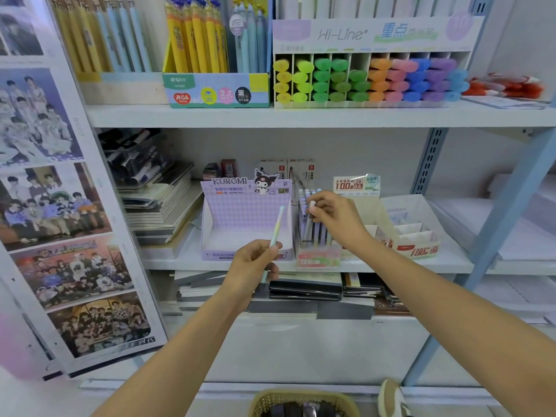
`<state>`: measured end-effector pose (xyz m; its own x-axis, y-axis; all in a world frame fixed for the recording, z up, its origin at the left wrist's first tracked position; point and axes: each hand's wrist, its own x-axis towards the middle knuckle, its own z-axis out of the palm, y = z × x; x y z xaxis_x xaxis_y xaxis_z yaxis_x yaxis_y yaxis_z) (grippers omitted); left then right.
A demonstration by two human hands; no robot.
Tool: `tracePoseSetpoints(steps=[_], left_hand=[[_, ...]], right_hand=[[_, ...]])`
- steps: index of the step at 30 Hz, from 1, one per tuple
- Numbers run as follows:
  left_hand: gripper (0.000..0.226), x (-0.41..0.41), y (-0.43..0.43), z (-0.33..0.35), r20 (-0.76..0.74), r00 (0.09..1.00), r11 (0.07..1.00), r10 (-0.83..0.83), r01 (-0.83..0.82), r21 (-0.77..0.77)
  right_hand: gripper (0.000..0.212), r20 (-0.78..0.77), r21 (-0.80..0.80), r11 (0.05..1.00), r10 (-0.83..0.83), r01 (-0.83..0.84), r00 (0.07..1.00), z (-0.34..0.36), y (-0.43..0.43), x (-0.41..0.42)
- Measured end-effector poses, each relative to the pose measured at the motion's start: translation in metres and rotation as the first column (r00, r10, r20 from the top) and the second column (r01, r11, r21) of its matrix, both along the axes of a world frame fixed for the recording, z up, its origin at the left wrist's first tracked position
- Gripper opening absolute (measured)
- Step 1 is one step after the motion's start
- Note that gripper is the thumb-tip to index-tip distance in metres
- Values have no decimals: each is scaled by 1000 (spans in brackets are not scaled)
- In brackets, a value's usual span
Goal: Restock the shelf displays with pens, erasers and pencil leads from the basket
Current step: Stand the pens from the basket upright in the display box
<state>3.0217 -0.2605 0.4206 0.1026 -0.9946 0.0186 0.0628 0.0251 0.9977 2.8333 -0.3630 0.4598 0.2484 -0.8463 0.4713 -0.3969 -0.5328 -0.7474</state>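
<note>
Pinching the pale cap end of a slim lilac-grey plastic pen (313,203), the right hand (335,219) has its thumb and curled fingertips closed on it. That pen stands upright among a row of similar pastel pens (316,233) in the small pink cardboard display box (317,257) directly beneath the hand.

The left hand (255,264), lower and nearer the body, grips a slim mint-to-yellow gradient plastic pen (278,224) around its lower half, with fingers wrapped and thumb across the barrel. Its long axis runs almost upright, the top leaning a little toward the right hand. The pink box lies just up and to the right of the left hand, so the pen probably needs only a short carry sideways. Its tilt already comes close to that of the standing pens. The right hand is the nearer one to the slots and looks to be making or holding a gap.

Just behind the left hand's pen sits a lilac chequered cardboard display box printed KUROMI (246,188), with no stock visible in its tray. To the right of the right hand is a cream-and-red cardboard box with dividers (421,248), apparently for pencil leads. Below and between both forearms, the rim of a tan woven basket (261,398) shows at the frame's bottom edge. Its dark contents are too cropped to identify.
</note>
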Motion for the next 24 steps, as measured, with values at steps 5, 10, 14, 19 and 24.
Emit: tracePoseSetpoints(steps=[5,10,14,19,24], left_hand=[[16,3,3,3,-15,1000,1000,16,-16,12],[15,4,6,9,-50,998,999,42,-42,11],[17,2,8,13,-49,998,998,50,-49,31],[17,-7,9,16,-6,999,998,-35,35,54],[31,-12,12,23,-170,979,990,-108,122,76]], right_hand=[[20,-43,-62,997,-50,48,998,-2,-1,13],[18,-185,-146,983,-135,109,973,-7,-2,16],[27,-11,-12,997,-74,74,997,5,5,10],[22,149,322,894,279,-313,949,12,23,-4],[12,307,349,888,193,-299,932,10,33,-35]])
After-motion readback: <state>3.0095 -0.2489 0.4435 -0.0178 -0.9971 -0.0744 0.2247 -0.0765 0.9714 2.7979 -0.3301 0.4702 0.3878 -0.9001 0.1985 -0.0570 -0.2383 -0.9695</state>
